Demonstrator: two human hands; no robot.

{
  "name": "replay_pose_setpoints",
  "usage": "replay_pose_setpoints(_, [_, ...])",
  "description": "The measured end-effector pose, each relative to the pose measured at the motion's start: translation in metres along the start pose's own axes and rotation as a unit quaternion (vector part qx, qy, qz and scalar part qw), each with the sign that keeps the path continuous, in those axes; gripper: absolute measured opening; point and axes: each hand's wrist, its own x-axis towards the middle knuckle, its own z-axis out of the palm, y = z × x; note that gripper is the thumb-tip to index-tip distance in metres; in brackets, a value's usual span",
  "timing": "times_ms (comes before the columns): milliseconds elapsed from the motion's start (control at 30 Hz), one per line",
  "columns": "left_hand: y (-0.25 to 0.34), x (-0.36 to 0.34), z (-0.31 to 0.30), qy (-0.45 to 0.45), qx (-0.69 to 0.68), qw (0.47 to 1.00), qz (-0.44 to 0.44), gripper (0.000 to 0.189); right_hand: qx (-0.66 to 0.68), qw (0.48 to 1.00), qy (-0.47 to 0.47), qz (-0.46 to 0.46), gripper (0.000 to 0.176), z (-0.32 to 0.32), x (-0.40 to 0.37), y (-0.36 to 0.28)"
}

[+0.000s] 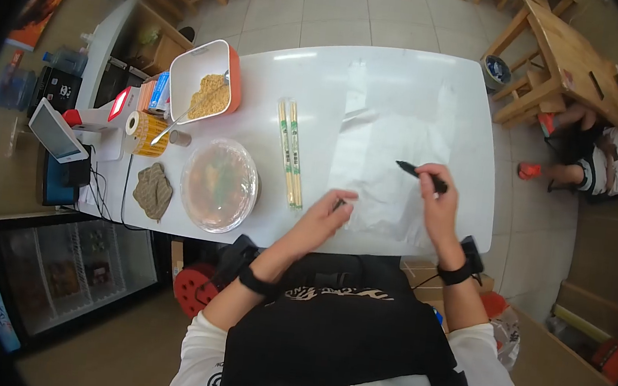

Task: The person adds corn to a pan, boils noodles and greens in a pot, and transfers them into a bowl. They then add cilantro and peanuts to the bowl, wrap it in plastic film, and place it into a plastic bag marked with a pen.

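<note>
My right hand (438,200) holds a black pen (418,173) with its tip pointing left, above a clear plastic bag (384,156) that lies flat on the white table (404,75). My left hand (328,212) rests on the bag's near left edge, with something small and dark under its fingers. Two wrapped pairs of chopsticks (290,153) lie just left of the bag. A round lidded bowl of reddish food (219,184) stands further left.
A white and orange container (204,80) with crumbly yellow food and a spoon sits at the table's far left. A brown cloth (152,190), a receipt printer and a small screen (55,132) are at the left edge. A person sits on the floor by wooden tables (564,58) at right.
</note>
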Motion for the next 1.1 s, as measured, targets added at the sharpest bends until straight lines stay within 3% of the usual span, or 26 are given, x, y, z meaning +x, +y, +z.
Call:
replay_pose_setpoints(100, [-0.023,0.036,-0.003,0.072,0.032,0.996,0.047,0.032,-0.047,0.999,-0.02,-0.002,0.007,0.019,0.003,0.009])
replay_pose_setpoints(167, [-0.048,0.055,-0.006,0.114,0.15,0.978,0.087,0.033,-0.092,0.995,-0.042,-0.024,0.008,0.025,0.007,0.008])
replay_pose_setpoints(300, [-0.055,0.059,-0.009,0.099,0.134,0.982,0.086,0.033,-0.175,0.984,-0.003,-0.043,0.009,0.014,0.006,0.015])
replay_pose_setpoints(400, [-0.054,0.058,-0.011,0.089,0.118,0.989,0.024,0.033,-0.169,0.985,0.016,-0.023,0.009,0.008,-0.009,0.009])
replay_pose_setpoints(467, [-0.047,0.055,-0.008,0.068,0.056,0.996,0.018,0.028,-0.083,0.993,-0.08,0.03,0.008,0.01,-0.018,0.005])
replay_pose_setpoints(533, [-0.03,0.049,-0.007,0.044,0.042,0.998,0.019,0.028,-0.102,0.993,-0.059,0.009,0.007,0.001,-0.018,0.01])
replay_pose_setpoints(600, [-0.018,0.04,-0.002,0.022,0.026,0.999,0.019,0.028,-0.082,0.993,0.017,0.078,0.006,-0.011,-0.015,0.003])
replay_pose_setpoints(667, [-0.008,0.031,0.005,0.041,0.045,0.992,0.115,0.029,-0.014,0.998,0.022,0.062,0.011,-0.013,-0.014,-0.015])
replay_pose_setpoints(733, [0.006,0.019,0.011,0.039,0.067,0.987,0.141,0.032,0.201,0.975,-0.018,0.088,0.016,-0.011,-0.014,-0.029])
replay_pose_setpoints(1000, [0.03,-0.02,-0.001,0.0,0.185,0.961,0.208,0.039,0.205,0.971,-0.093,0.085,0.019,0.018,-0.021,-0.053])
replay_pose_setpoints(1067, [0.03,-0.028,-0.008,-0.005,0.237,0.944,0.229,0.043,0.24,0.948,-0.108,0.179,0.018,0.026,-0.022,-0.061])
replay_pose_setpoints(1100, [0.025,-0.031,-0.009,-0.007,0.224,0.932,0.285,0.047,0.305,0.929,-0.101,0.185,0.018,0.033,-0.024,-0.063])
